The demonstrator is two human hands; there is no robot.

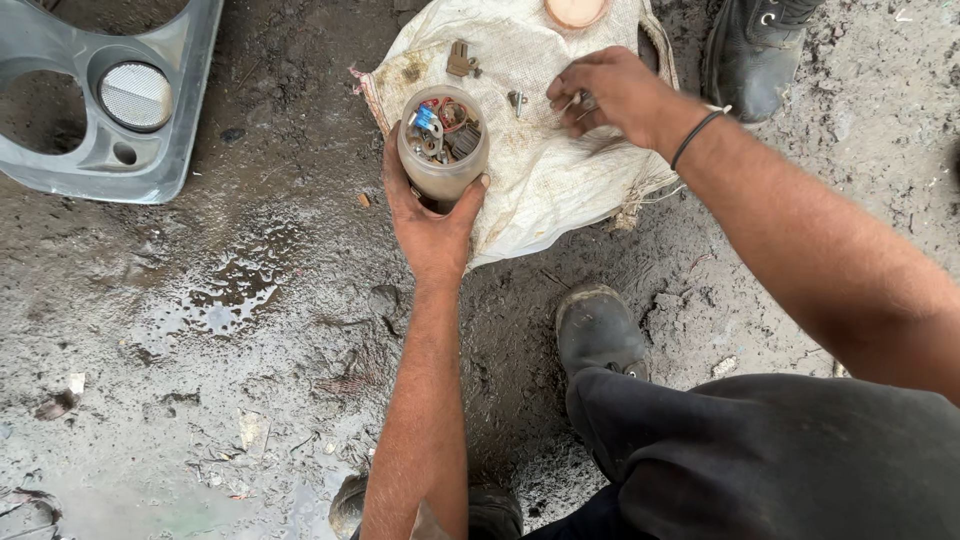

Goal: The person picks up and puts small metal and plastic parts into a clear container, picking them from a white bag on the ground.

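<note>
Crouched over wet, muddy ground (250,300), sorting small hardware on a dirty white sack (545,190) spread on it. Left hand (432,225) wrapped around a cloudy plastic jar (442,150), held upright and open at the sack's near left edge, fingers (392,165) curled round its wall and thumb on the far side. Jar part-filled with mixed bits: screws, metal scraps, something blue and something red. Right hand (610,95) down on the middle of the sack, fingertips pinched narrow on a small metal piece (583,102), too tiny to identify.

Judged as the gathering step: loose parts picked off the sack, jar waiting just beside. Still lying on the cloth: a brass-coloured fitting (459,58) near the far edge and a small bolt (516,100) between jar and right hand. Next move likely calls for carrying the pinched piece left over the jar mouth and keeping the jar level.

Elsewhere: grey plastic panel (120,110) at the left, black boot (750,55) beyond the sack, worn shoe (597,330) near it.
</note>
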